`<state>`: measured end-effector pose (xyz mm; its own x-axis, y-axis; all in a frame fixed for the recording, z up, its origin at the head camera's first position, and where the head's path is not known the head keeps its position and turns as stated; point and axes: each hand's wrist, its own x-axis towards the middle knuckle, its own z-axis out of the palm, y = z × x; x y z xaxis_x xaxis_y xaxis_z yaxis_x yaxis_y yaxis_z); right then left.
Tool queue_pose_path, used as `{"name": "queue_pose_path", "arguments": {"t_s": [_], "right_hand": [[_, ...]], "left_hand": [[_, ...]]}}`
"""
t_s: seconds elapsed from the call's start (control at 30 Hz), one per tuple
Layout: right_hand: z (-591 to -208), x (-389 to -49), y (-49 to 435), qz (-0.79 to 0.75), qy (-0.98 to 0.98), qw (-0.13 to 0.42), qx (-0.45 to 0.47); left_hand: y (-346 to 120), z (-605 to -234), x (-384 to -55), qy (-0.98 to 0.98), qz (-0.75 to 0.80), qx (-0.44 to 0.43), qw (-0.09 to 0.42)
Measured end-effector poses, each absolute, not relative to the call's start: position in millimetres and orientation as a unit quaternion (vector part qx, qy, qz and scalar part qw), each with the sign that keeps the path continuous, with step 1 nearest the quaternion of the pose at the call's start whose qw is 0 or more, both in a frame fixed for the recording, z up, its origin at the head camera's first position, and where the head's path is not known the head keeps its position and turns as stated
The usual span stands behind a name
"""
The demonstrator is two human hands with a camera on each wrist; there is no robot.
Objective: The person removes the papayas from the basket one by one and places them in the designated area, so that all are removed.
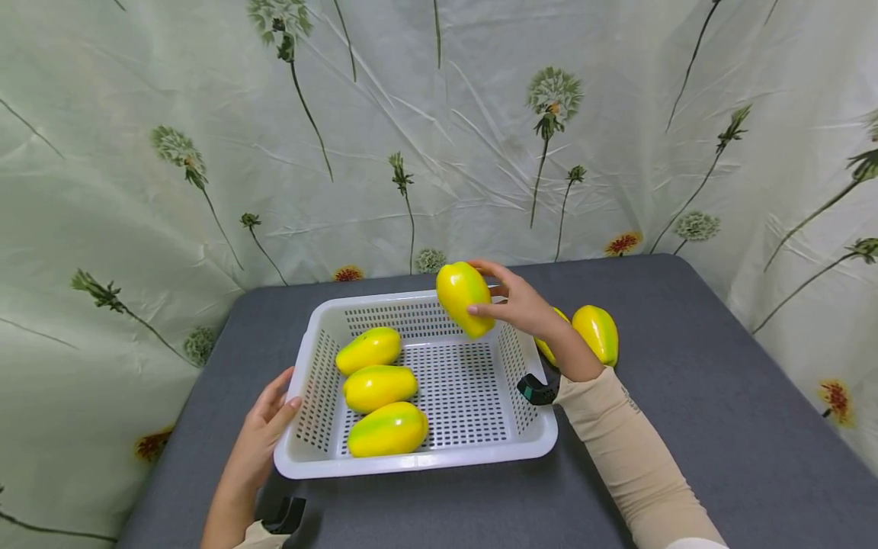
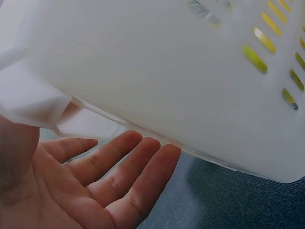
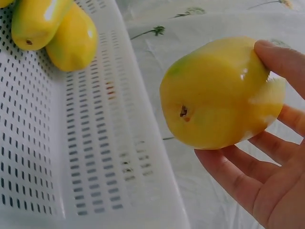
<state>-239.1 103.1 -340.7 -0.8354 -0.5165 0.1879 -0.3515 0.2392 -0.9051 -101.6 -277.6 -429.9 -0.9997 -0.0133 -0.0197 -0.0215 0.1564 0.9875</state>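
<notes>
A white perforated plastic basket (image 1: 418, 460) sits on the grey table. Three yellow papayas with greenish patches lie in its left part, the middle papaya (image 1: 379, 388) between the other two. My right hand (image 1: 511, 301) holds another papaya (image 3: 219, 95) above the basket's far right rim, thumb on one side and fingertips on the other. At the basket's left side, my left hand (image 1: 269, 415) grips the rim with the thumb on top. In the left wrist view its fingers (image 2: 143, 186) reach under the outer edge.
To the right of the basket, a papaya (image 1: 595, 334) lies on the grey table (image 1: 686, 396), with another beside it partly hidden by the right forearm. A pale curtain (image 1: 466, 152) with printed flowers hangs behind the table and along its sides.
</notes>
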Motion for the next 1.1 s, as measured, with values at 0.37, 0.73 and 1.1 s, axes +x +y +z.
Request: {"name": "queue_pose_path", "arguments": {"t_s": [0.37,0.73,1.1], "right_hand": [[-350.7,-236.5,143.2,-0.575,0.788,0.006,-0.217],[-360.7,-235.7,185.5,-0.565,0.813,-0.027,-0.141],[-378.8,-224.8,229.0,-0.563,0.821,-0.062,-0.065]], "left_hand": [[-276.6,-428.4,-101.7,0.76,0.65,-0.008,0.002],[-276.9,-427.6,-101.9,0.758,0.652,-0.01,0.001],[-276.8,-427.2,-101.8,0.757,0.653,-0.005,-0.003]]}}
